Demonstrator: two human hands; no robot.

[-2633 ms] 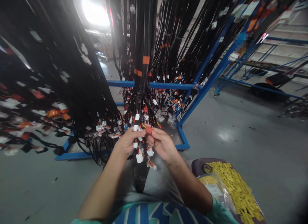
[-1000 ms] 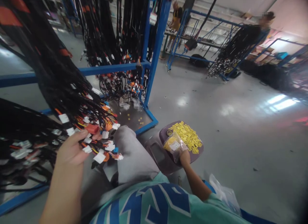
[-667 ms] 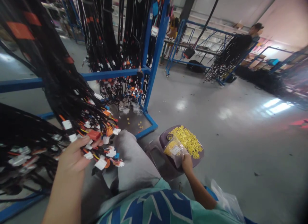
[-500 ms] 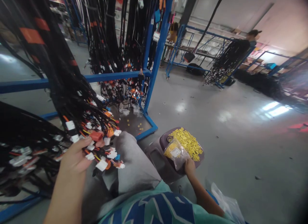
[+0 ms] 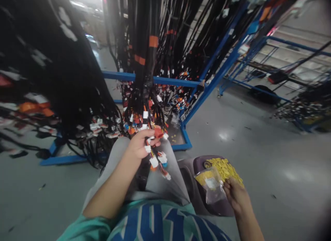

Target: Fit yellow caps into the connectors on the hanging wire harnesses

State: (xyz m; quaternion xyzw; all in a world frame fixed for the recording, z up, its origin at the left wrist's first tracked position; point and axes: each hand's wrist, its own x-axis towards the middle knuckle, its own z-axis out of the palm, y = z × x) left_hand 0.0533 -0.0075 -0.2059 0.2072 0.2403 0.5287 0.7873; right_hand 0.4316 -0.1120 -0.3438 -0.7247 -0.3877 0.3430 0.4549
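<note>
My left hand (image 5: pixel 138 142) is closed around a red connector (image 5: pixel 158 132) on the end of a wiring harness, above my knees. White, orange and blue connectors (image 5: pixel 154 161) dangle below it on short wires. To the right, my right hand (image 5: pixel 236 194) has its fingers pressed together over a purple stool top (image 5: pixel 219 208). Its fingertips are at the edge of a clear plastic bag (image 5: pixel 214 196) and a heap of small yellow parts (image 5: pixel 223 166). What they pinch, if anything, is hidden. Yellow parts also lie inside the bag, which has a white label.
Black wiring harnesses (image 5: pixel 144 44) hang in thick bundles from a blue metal rack (image 5: pixel 176 81) ahead. More bundles (image 5: pixel 74 78) hang close on the left. Another blue rack (image 5: pixel 284 49) with harnesses stands at the far right. Small scraps dot the grey floor (image 5: pixel 258 158).
My view has swung left, so the rack and stool appear further right. The left hand still holds the red connector. The right hand has moved slightly further over the yellow parts.
</note>
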